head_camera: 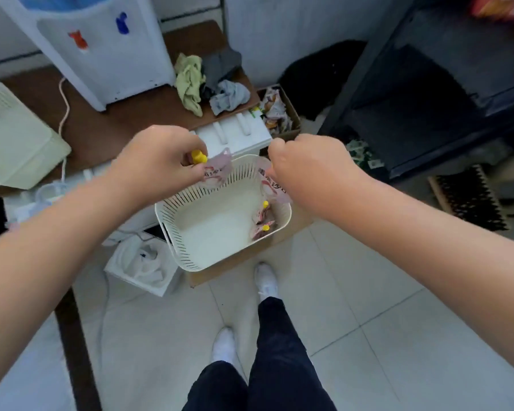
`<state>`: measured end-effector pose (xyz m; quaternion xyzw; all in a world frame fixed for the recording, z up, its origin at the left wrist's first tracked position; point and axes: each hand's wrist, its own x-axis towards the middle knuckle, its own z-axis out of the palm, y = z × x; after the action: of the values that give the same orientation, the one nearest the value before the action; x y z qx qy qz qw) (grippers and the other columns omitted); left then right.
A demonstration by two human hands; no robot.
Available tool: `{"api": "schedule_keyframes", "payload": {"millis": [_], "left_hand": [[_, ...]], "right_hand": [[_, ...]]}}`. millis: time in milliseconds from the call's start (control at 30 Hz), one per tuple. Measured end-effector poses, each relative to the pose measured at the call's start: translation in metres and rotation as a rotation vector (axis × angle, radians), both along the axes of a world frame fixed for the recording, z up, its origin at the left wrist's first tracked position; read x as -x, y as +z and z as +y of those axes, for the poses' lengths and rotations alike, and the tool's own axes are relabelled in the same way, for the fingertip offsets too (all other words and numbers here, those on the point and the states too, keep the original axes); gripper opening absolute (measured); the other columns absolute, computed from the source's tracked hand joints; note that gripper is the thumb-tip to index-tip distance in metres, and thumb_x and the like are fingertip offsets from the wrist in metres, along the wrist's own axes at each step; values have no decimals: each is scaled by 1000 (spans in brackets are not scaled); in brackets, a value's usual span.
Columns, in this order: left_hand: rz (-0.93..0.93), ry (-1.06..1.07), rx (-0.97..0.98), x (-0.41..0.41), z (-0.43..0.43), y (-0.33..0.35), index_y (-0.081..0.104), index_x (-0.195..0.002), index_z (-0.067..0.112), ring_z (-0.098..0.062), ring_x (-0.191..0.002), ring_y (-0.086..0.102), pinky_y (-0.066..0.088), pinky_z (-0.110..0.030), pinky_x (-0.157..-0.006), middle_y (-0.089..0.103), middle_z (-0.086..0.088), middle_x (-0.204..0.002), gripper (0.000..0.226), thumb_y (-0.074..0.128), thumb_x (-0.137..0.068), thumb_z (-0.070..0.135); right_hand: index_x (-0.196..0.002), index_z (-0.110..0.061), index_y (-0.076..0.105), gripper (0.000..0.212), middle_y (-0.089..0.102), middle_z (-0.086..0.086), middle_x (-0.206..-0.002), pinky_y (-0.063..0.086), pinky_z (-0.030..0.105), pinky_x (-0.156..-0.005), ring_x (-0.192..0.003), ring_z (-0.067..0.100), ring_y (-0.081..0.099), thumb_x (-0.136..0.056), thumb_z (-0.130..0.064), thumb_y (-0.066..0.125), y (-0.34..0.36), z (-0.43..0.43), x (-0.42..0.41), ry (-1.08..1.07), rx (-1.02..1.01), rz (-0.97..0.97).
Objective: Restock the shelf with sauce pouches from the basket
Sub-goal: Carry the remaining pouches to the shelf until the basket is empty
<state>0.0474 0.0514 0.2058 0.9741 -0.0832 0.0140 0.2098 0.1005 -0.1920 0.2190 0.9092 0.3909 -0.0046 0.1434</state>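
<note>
We are mid-run, by our reckoning: the basket [164, 223] is nearly emptied, and we have lifted one pouch in each hand above its far rim. Our left hand [161, 161] is curled tight around the left pouch [217, 170], pinching it just below its yellow cap, so the pink body hangs over the basket's far-left corner. Our right hand [309, 167] is closed in a fist on the right pouch [272, 185], which dangles under it over the far-right corner; its cap is hidden inside our grip.

Two last pouches [262, 222] lie in the basket, pressed against the right wall, yellow caps showing; the rest of the white floor is bare. The basket sits on a cardboard box [282, 238] on the tiled floor, just ahead of our feet.

The shelf [442, 99] stands dark to our right, well apart from both hands. We see no sauce pouches on the tiers in view, though they are dim and partly cut off. So what is left, as we judge it: carry this pair across, place them, then come back for the final two
</note>
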Motion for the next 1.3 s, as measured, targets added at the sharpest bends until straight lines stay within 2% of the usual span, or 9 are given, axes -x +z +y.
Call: {"api": "schedule_keyframes", "payload": {"millis": [133,300,400,600,800,900,1000,1133,1300], "left_hand": [[-94,-203,-73,13,-40,109,74,-86,13,-29,-70,61,54,-44,-67,67,-4,-74,14,70,-79,25],[-116,-409,-122,28,-132,217,75,-89,21,-24,-69,64,57,-40,-68,68,3,-74,20,65,-71,26],[-115,-530,-146,37,-208,258,73,-89,31,-16,-70,64,59,-38,-70,66,13,-74,21,66,-70,31],[-149,-765,-107,75,-394,308,75,-88,32,-4,-71,67,60,-35,-71,71,12,-78,17,75,-76,19],[-218,-1023,-12,139,-597,331,76,-92,36,5,-76,69,60,-29,-73,74,16,-85,22,77,-76,20],[-232,-1155,55,177,-694,334,77,-91,34,0,-76,68,59,-32,-72,74,14,-86,22,77,-76,18],[-250,-1308,64,210,-786,331,76,-92,34,3,-75,64,56,-27,-68,71,16,-86,21,76,-76,21],[-271,-1520,52,245,-900,326,76,-95,34,-3,-75,64,58,-34,-69,71,16,-87,19,75,-79,24],[-226,-1759,133,281,-1037,322,75,-93,33,-5,-77,68,59,-30,-67,71,17,-84,20,77,-78,20]], "right_hand": [[-83,-14,31,48,16,-3,-51,10,22,-39,-40,15,13,-83,-20,78,109,-59,63,-187,78,-157],[-94,-14,34,30,29,-3,-63,28,33,-47,-49,22,39,-103,-29,58,208,-143,128,-347,-180,-204],[-87,-8,50,29,35,3,-66,34,33,-47,-57,34,61,-95,-28,69,249,-208,168,-403,-290,-334],[-102,-5,53,36,62,11,-67,36,35,-47,-58,37,63,-103,-40,54,291,-366,265,-585,-327,-469],[-92,-6,56,41,54,4,-56,47,40,-47,-48,31,56,-98,-46,49,300,-518,376,-826,-551,-698],[-86,-4,59,38,50,2,-53,52,37,-80,-46,23,50,-99,-39,55,290,-586,426,-880,-495,-873],[-84,-3,60,35,49,2,-57,45,58,-108,-57,21,53,-103,-33,57,277,-654,470,-911,-299,-960],[-83,-6,60,43,56,6,-60,36,65,-111,-108,29,71,-108,-38,48,267,-739,521,-1018,-19,-1014],[-83,-4,60,43,62,8,-67,50,52,-105,-94,26,71,-105,-41,54,269,-823,579,-1235,23,-1031]]}}
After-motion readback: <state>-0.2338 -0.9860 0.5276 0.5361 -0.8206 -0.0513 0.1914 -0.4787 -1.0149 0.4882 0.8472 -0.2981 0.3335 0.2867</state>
